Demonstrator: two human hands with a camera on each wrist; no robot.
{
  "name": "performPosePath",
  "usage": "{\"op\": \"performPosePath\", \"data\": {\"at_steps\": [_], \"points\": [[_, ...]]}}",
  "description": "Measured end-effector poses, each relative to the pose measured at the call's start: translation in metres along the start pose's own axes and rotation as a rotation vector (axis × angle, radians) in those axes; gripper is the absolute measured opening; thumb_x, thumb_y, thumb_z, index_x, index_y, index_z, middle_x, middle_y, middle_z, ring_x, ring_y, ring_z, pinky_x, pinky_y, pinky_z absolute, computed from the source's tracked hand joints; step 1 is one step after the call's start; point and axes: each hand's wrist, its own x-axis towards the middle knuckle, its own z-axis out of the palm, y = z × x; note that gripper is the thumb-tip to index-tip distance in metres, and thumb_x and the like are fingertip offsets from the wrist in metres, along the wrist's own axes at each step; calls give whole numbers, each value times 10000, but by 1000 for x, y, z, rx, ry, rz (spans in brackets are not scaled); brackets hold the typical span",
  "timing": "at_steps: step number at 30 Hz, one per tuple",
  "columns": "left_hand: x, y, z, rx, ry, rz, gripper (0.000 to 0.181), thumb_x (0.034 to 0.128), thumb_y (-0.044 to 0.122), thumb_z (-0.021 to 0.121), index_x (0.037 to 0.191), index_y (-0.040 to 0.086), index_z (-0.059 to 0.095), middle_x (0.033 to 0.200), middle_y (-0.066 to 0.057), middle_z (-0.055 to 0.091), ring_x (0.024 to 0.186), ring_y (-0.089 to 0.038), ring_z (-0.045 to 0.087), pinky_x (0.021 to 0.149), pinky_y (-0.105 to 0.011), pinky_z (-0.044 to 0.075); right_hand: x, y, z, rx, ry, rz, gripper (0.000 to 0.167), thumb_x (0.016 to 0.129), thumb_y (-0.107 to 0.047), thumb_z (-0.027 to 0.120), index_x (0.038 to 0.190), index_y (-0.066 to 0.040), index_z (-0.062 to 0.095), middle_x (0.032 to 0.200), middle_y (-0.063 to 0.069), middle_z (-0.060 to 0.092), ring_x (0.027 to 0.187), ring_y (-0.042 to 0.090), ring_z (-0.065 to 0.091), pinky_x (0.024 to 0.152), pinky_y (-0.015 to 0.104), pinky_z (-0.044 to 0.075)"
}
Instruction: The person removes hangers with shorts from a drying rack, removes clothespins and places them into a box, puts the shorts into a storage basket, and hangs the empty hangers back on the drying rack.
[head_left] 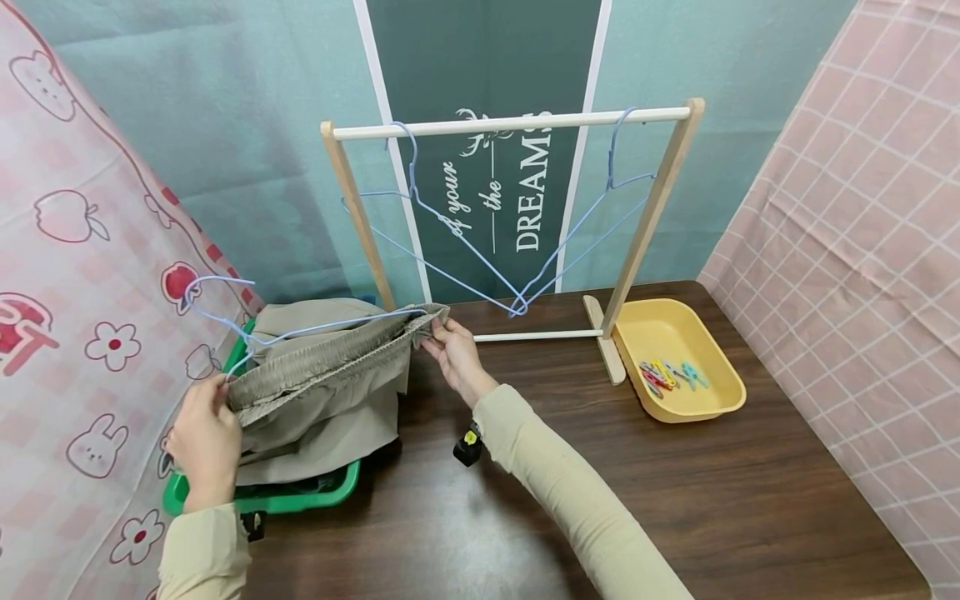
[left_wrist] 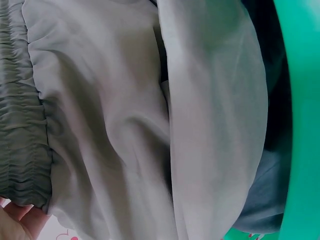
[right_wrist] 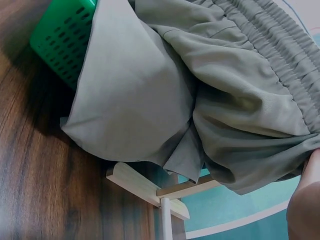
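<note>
Grey-beige elastic-waist shorts [head_left: 322, 408] hang between both hands above a green basket [head_left: 300, 502]. At the near left end of the waistband, my left hand [head_left: 204, 437] pinches the fabric. My right hand [head_left: 456, 354] grips the opposite end, raised toward the rack. A blue wire hanger [head_left: 330, 323] runs along the waistband, its far end inside the waist by the right hand and its hook up at the left. Gathered elastic [left_wrist: 22, 115] fills the left side of the left wrist view. In the right wrist view, the shorts' leg [right_wrist: 135, 95] drapes down.
A wooden rack with a white rail [head_left: 510, 125] stands at the back, two blue hangers [head_left: 465, 242] hooked on it. Right of it sits a yellow tray [head_left: 720, 387] holding several colored clothespins [head_left: 660, 377]. Patterned cloth [head_left: 97, 250] hangs at the left.
</note>
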Motion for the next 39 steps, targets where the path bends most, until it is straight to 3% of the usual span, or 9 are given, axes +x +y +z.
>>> {"op": "performPosePath", "data": {"at_steps": [4,7,10,15,21,24,29,34,39], "points": [[0,-1,0,-5,0,16,202,983,91,487,1066,17,656,1016,-191,653,882,-460,596,623,-544,319,23,18,-14,49,-41,2,394,1001,-88,432,1371,47,453,1346,245,525,1252,296,522,1062,393,406],[0,-1,0,-1,-15,14,210,986,89,477,1069,20,657,1006,-191,654,880,-451,598,622,-539,327,72,56,-47,76,-154,-19,373,941,-204,575,1284,-59,576,1200,155,645,1118,226,634,957,322,507],[-1,-1,-2,9,-34,1,218,988,93,470,1076,22,656,1015,-195,657,894,-449,601,648,-551,341,82,62,-51,9,-125,18,365,931,-243,586,1271,-112,589,1138,89,655,1027,162,641,938,313,515],[-3,0,-3,15,-58,-32,234,995,114,459,1098,31,652,1043,-197,655,914,-452,595,643,-547,333,15,13,-6,-51,6,108,405,1028,-149,378,1414,-31,415,1276,164,564,1210,246,559,1096,412,377],[-2,4,2,-19,-83,-95,256,1006,151,449,1128,50,650,1119,-181,646,987,-474,578,675,-578,337,34,37,-18,126,-55,86,370,1007,-102,433,1366,-17,469,1330,211,540,1247,278,540,1060,362,429],[-2,5,5,-46,-99,-126,277,1015,188,438,1135,58,651,1155,-168,640,1043,-456,570,721,-584,349,18,27,-1,87,-9,110,412,1030,-41,326,1437,13,362,1429,216,437,1314,267,463,1113,337,369],[-3,4,8,-101,-103,-130,303,1021,181,425,1133,2,642,1113,-218,626,1031,-450,558,793,-561,377,-1,18,9,72,-39,130,423,1036,-51,315,1453,17,328,1461,206,403,1315,228,453,1121,312,353],[-4,0,12,-212,-108,-172,333,1027,170,404,1143,-60,615,1127,-266,593,1067,-452,527,880,-533,372,-6,20,7,-36,-30,153,392,1031,-114,381,1409,-18,418,1140,49,639,1012,108,582,956,272,432],[-5,-2,15,-255,-80,-230,314,1017,148,425,1120,-74,621,1129,-241,601,1100,-394,531,915,-435,371,-6,29,3,-129,-16,153,369,1007,-121,427,1354,-8,479,783,-103,584,747,34,532,748,201,411]]}}
